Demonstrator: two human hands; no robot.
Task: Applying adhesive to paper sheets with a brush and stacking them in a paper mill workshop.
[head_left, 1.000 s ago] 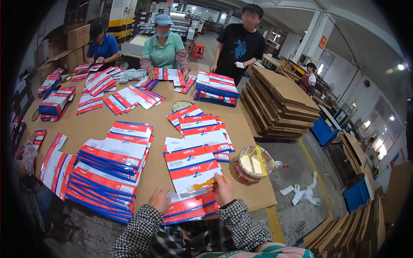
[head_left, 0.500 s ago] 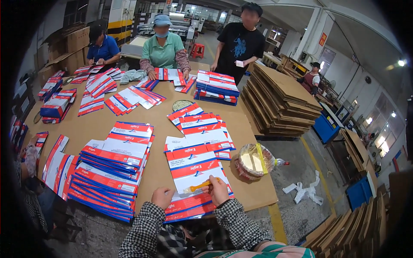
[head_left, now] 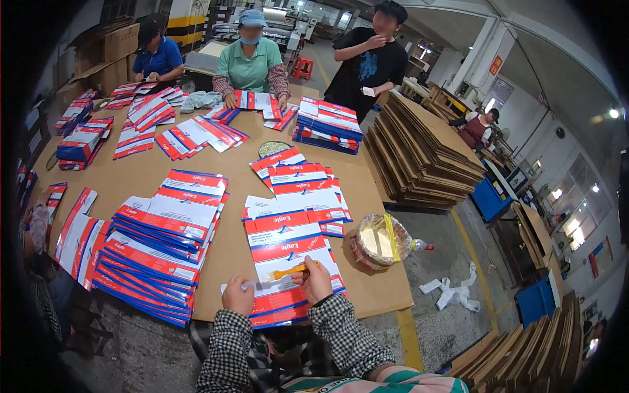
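My right hand [head_left: 314, 280] is closed round the yellow handle of a flat brush [head_left: 287, 271], its pale bristles pointing left over a flat printed carton [head_left: 275, 252] in red, white and blue. My left hand [head_left: 238, 299] is closed at the near left edge of this carton, with a pale strip of card showing on both sides of the fingers. More flat cartons [head_left: 301, 187] lie fanned out beyond it. To the right stands a plastic-lined tub [head_left: 380, 241] with cream-coloured contents and a yellow strip across its top.
A tall pile of overlapping cartons [head_left: 154, 252] lies left of my hands. Bundled cartons [head_left: 327, 124] stand at the table's far edge. Large cardboard sheets [head_left: 419, 150] are stacked beyond the right side. Several people work around the table [head_left: 252, 173]; one stands in a black shirt [head_left: 357, 65].
My left hand has shifted slightly left, and a pale strip now shows by its fingers. The brush in my right hand has moved a little up and left. The standing person has raised a hand.
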